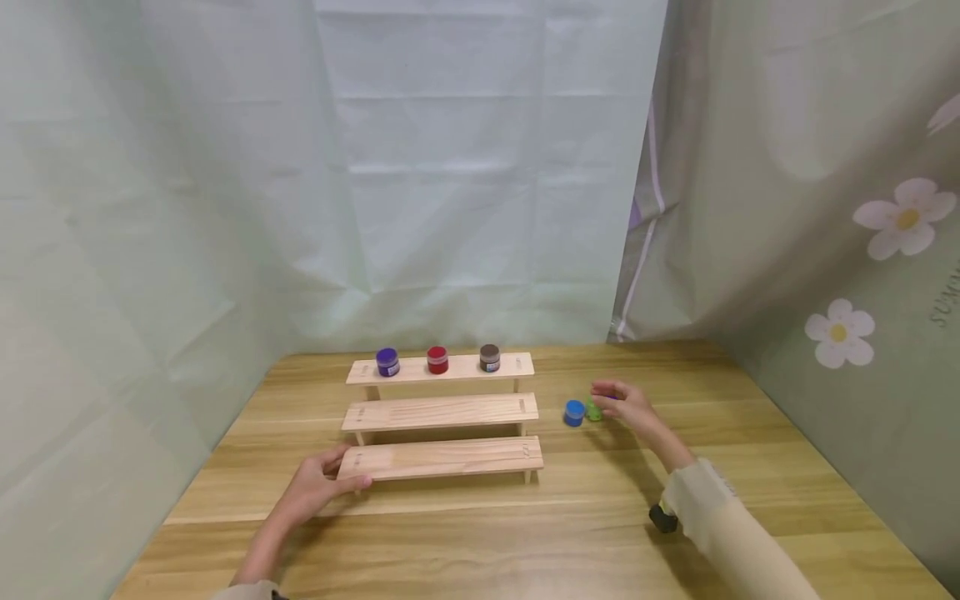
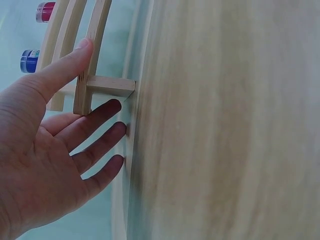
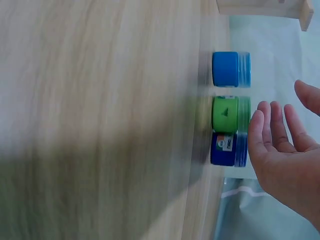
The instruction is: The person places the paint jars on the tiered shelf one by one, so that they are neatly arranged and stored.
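A three-tier wooden stand (image 1: 442,460) is on the table. My left hand (image 1: 318,482) grips the left end of its lowest board, thumb along the front edge and fingers at the end. In the left wrist view the thumb (image 2: 75,57) lies against the board and the other fingers spread past it. My right hand (image 1: 630,408) hovers by several small jars, fingers loosely bent and holding nothing. A blue jar (image 3: 226,69) stands apart; a green jar (image 3: 226,114) and a dark blue jar (image 3: 225,149) stand side by side, nearest the fingertips.
On the top board are a purple jar (image 1: 387,363), a red jar (image 1: 437,361) and a brown jar (image 1: 490,359). A pale curtain (image 1: 465,208) hangs behind the table (image 1: 480,542), and a flowered curtain (image 1: 795,250) hangs at the right.
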Demonstrator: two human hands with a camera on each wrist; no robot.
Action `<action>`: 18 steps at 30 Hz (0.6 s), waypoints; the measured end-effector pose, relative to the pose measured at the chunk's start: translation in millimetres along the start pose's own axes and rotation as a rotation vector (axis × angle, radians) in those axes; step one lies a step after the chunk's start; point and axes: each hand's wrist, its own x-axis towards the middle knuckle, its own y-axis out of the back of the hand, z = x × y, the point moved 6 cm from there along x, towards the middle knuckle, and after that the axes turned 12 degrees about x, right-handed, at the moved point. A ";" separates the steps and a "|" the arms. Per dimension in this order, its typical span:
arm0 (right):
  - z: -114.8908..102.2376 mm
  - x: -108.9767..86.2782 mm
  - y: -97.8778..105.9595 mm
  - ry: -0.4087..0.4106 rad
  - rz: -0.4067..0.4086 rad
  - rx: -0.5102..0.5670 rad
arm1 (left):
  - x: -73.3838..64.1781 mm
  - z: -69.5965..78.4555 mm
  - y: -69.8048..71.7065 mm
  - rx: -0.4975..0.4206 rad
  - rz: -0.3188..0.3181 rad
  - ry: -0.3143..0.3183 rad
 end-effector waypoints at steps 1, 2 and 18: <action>1.2 0.2 -1.7 -0.006 0.001 -0.002 | 0.0 -0.4 -0.1 0.003 -0.001 0.000; 2.1 0.5 -3.8 -0.006 -0.006 -0.008 | 0.0 -0.8 -0.1 0.004 -0.002 0.001; 17.9 2.2 -21.7 -0.020 -0.109 -0.070 | -0.6 0.3 0.2 -0.006 0.006 -0.020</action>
